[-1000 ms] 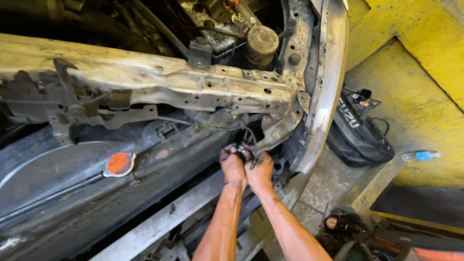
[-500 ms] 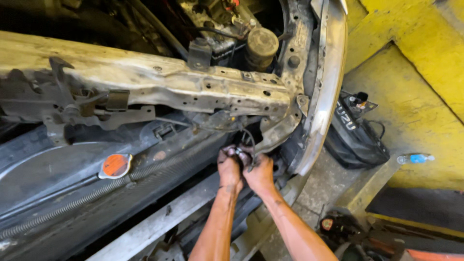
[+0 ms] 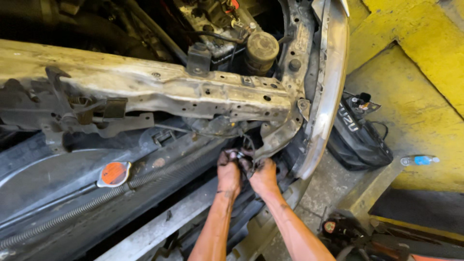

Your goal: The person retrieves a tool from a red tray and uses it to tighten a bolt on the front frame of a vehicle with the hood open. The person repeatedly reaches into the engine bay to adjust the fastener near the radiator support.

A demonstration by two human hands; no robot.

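Both hands greasy, pressed together low at the car's front corner. My left hand (image 3: 228, 170) and my right hand (image 3: 263, 175) are both curled around a small dark wiring connector with thin black wires (image 3: 243, 155); it sits between my fingertips, right under the bent end of the rusty pale metal crossmember (image 3: 159, 89). Fingers closed on it, exact pinch hidden by grime.

Just above my hands: the torn bracket where the crossmember meets the silver-grey curved fender edge (image 3: 325, 92). Well left of my hands: orange round radiator cap (image 3: 114, 173) on the black radiator shroud, with a long coiled spring-wrapped hose (image 3: 121, 188) running beside it. Up beyond: round tan-topped fluid reservoir (image 3: 261, 48). Right of my hands, on the concrete floor: black battery-like box (image 3: 360, 137), blue plastic bottle (image 3: 419, 160) against the yellow wall (image 3: 425, 67).

Risks, as I judge: oily fingers slipping off the connector; pulling by the wires could tear them; sharp bracket edge close to my knuckles could cut.
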